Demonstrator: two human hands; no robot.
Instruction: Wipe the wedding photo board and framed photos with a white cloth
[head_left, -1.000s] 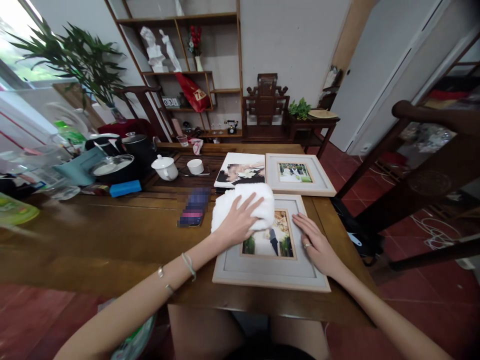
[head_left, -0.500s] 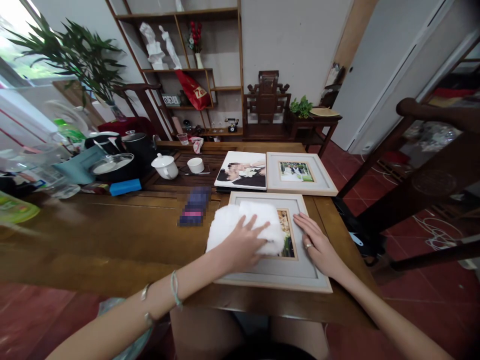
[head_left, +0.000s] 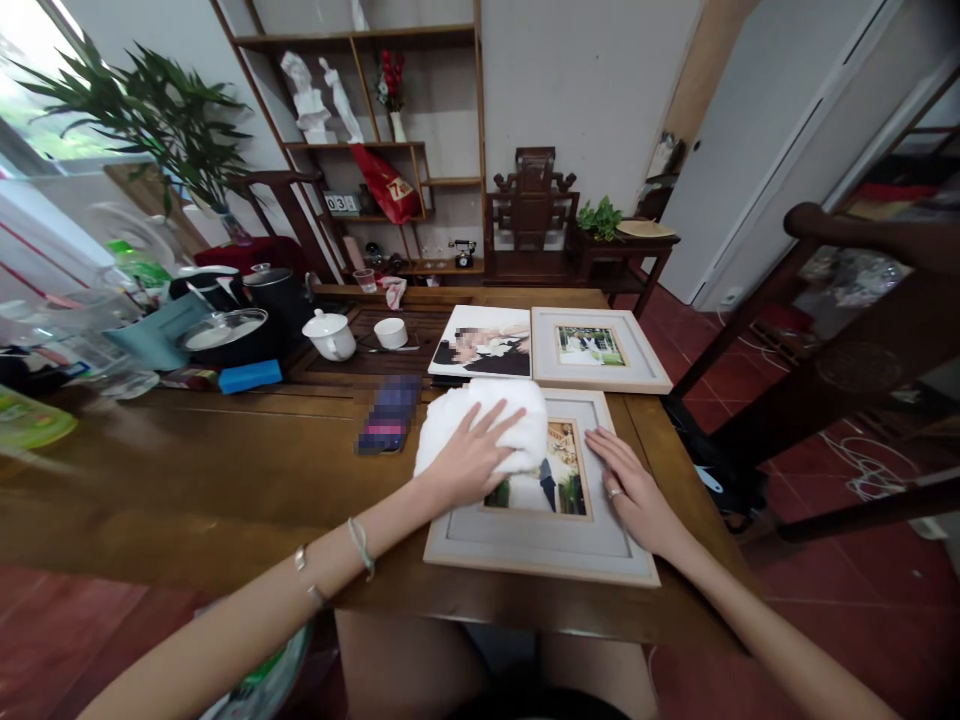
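Note:
A framed photo (head_left: 525,540) with a grey mat lies flat at the table's near right corner. My left hand (head_left: 469,455) presses flat, fingers spread, on a white cloth (head_left: 517,415) that covers the frame's upper left part. My right hand (head_left: 634,490), a ring on one finger, rests open and flat on the frame's right side.
Behind lie a second framed photo (head_left: 600,350) and an unframed print (head_left: 484,345). A phone (head_left: 386,420) lies left of the cloth. Teapot (head_left: 330,335), cup (head_left: 391,332), pots and a blue sponge (head_left: 251,376) crowd the wooden table's (head_left: 225,470) far left. A dark chair (head_left: 862,330) stands at right.
My left hand slid the cloth down over the photo, then back up and left to the frame's top corner. The right hand stayed put.

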